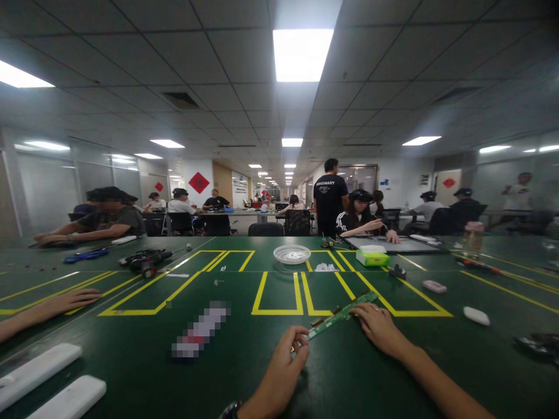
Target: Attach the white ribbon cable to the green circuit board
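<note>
A long, narrow green circuit board (334,320) slants over the dark green table, its far end up and to the right. My left hand (286,364) pinches its near end between thumb and fingers. At the far end, my right hand (379,323) has its fingers closed on the board's edge. Dark brownish parts run along the upper side of the board. Beyond it on the table stands a round white basket (292,254).
Yellow tape (277,312) marks the green table (144,372). White elongated cases (37,372) lie front left, near another person's hand (78,298). A green tissue pack (372,256), a white oval object (476,316) and a power tool (144,260) lie around. People sit across the table.
</note>
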`<state>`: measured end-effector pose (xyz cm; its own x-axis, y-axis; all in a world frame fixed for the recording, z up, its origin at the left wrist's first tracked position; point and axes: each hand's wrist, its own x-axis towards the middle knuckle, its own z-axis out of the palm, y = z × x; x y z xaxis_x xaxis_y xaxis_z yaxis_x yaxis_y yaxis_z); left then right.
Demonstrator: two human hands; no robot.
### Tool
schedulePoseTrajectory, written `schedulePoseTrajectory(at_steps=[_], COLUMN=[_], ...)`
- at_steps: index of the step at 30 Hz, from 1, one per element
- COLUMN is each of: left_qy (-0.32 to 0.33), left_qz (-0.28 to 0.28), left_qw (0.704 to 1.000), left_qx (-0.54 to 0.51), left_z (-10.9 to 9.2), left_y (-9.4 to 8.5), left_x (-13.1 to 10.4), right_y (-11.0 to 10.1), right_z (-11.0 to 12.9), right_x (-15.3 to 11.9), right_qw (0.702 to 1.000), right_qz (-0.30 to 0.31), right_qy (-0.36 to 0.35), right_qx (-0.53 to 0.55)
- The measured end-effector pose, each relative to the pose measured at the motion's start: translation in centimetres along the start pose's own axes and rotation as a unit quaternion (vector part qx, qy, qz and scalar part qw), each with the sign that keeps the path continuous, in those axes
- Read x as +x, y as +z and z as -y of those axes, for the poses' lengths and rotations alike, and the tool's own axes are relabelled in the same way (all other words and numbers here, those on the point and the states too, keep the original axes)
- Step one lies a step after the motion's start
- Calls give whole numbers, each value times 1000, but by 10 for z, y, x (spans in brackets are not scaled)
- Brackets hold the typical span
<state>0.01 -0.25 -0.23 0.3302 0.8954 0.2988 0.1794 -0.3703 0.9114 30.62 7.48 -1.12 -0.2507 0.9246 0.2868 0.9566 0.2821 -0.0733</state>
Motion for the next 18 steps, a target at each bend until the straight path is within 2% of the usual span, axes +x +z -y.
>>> schedulePoseTrajectory(at_steps=[6,12,14,18], left_qy=[7,9,6,5], left_qz=[-4,-20,-21,-22], left_qw=[1000,1000,1000,1000], left_qx=[8,3,4,3], left_z=[1,0,0,1], left_y=[0,-1,-1,-1], left_x=[0,1,1,1], right_y=[-21,-27,-25,-19], right_z=[37,90,102,112], right_x=[-6,-16,-19,-25], right_qw=[998,989,989,996], right_qz=[-6,-2,-9,-25], right_qy=[-65,-116,-110,-44], right_qx=[25,91,95,73])
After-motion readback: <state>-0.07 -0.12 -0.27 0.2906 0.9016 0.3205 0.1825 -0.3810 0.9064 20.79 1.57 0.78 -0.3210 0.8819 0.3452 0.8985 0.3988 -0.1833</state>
